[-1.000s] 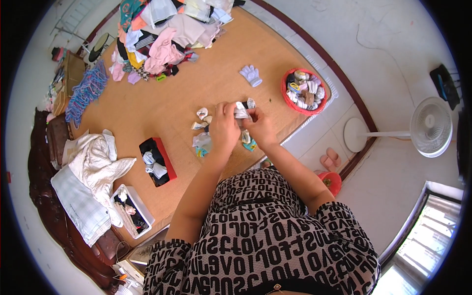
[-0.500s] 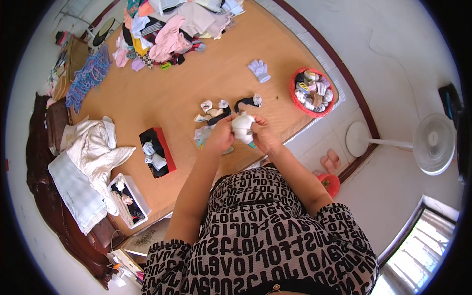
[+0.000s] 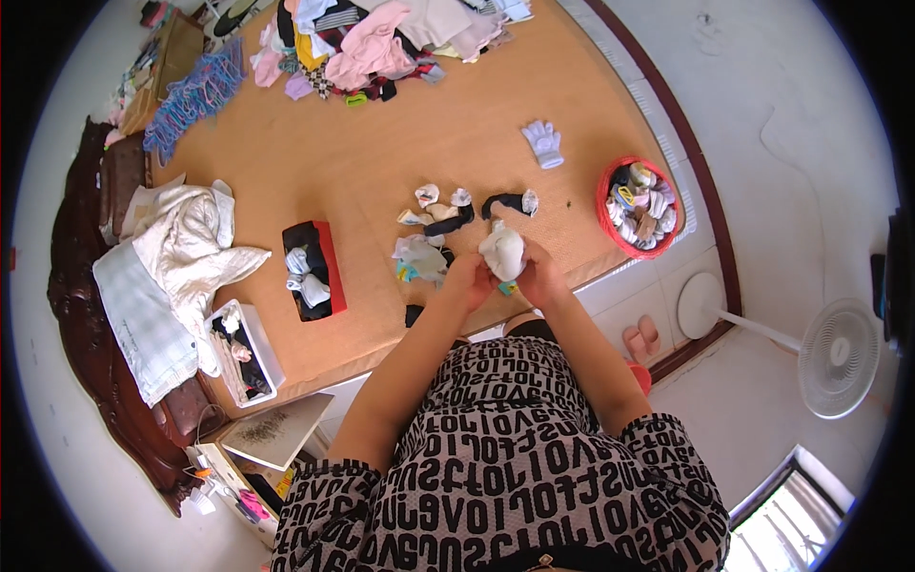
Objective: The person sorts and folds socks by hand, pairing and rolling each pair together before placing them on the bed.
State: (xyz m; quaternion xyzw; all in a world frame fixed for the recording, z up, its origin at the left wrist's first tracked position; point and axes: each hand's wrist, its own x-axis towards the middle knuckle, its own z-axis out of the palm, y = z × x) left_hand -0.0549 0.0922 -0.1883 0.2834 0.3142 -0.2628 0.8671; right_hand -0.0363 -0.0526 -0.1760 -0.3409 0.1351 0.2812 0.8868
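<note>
A balled white sock (image 3: 502, 251) is gripped between my two hands over the near part of the bed mat. My left hand (image 3: 469, 282) closes on its left side, and my right hand (image 3: 541, 276) on its right; some fingertips are hidden behind it. Just beyond lies a dark sock with a white end (image 3: 512, 203). To the left are a cream and dark group of socks (image 3: 438, 212) and a pale grey sock pile with teal bits (image 3: 419, 259). A small black piece of cloth (image 3: 414, 315) rests beside my left forearm.
A red basket of rolled socks (image 3: 639, 208) stands at the right edge, near a lilac glove (image 3: 542, 144). On the left are a red-and-black box (image 3: 329, 269), a white bin (image 3: 267, 353) and blue hangers (image 3: 198, 100). Clothes (image 3: 376, 43) are heaped at the far side.
The view has shifted, so the bed's things appear displaced. Both hands still hold the white sock, which now looks rounder and fuller, with my fingers lower around it.
</note>
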